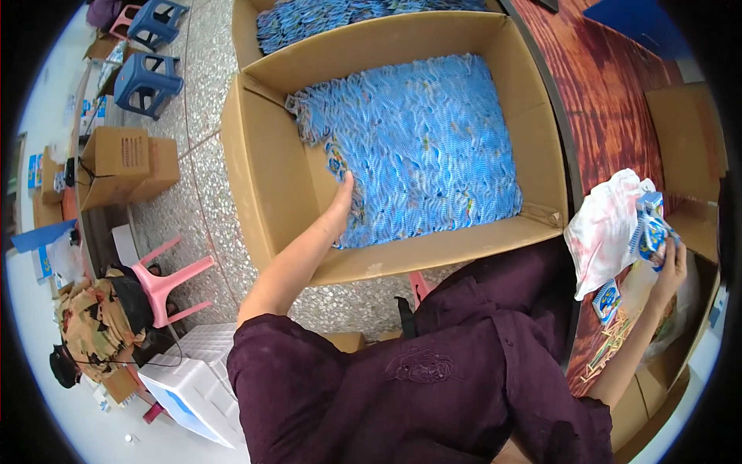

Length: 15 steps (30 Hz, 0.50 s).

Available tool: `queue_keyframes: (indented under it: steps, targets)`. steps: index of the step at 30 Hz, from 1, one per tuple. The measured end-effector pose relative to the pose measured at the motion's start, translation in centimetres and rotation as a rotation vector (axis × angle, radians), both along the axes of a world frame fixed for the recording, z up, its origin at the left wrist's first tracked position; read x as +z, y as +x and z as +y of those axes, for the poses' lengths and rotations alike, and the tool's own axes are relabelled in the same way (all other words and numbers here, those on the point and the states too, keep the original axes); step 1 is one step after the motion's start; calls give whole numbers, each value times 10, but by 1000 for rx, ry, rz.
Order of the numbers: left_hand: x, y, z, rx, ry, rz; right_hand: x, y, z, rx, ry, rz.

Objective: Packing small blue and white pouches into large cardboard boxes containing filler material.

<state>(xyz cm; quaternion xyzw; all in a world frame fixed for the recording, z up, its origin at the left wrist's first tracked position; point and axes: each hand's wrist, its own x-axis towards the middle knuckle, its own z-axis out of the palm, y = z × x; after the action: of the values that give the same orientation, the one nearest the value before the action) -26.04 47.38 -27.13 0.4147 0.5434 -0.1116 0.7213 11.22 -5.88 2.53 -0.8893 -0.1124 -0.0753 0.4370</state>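
A large cardboard box [270, 155] stands in front of me, filled with tight rows of small blue packets [425, 147] set on edge. My left hand [342, 203] reaches into its left side, fingers stretched out against the end of the rows; some fingers are hidden. Beside its fingertips, a packet with a coloured print [335, 160] leans at the row's end. At the far right, my right hand [671, 267] is closed on a small blue printed packet [651, 232] with a ridged edge. A white and pink cloth or bag [607, 232] lies just left of it.
On the red-brown table [610, 100] lie another blue packet [607, 301] and loose thin coloured sticks [610, 348]. A second box of blue packets [348, 19] adjoins the first. Blue stools [147, 81], a pink stool [166, 286] and cartons [127, 162] stand on the left.
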Motion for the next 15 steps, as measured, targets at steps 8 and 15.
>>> queue_keyframes:
  steps: [8,15]
  targets:
    - [47,5,23,72,-78,9,31,-38,172,382,116,269]
    - [88,0,44,463,45,-52,-94,-170,392,835,115,767]
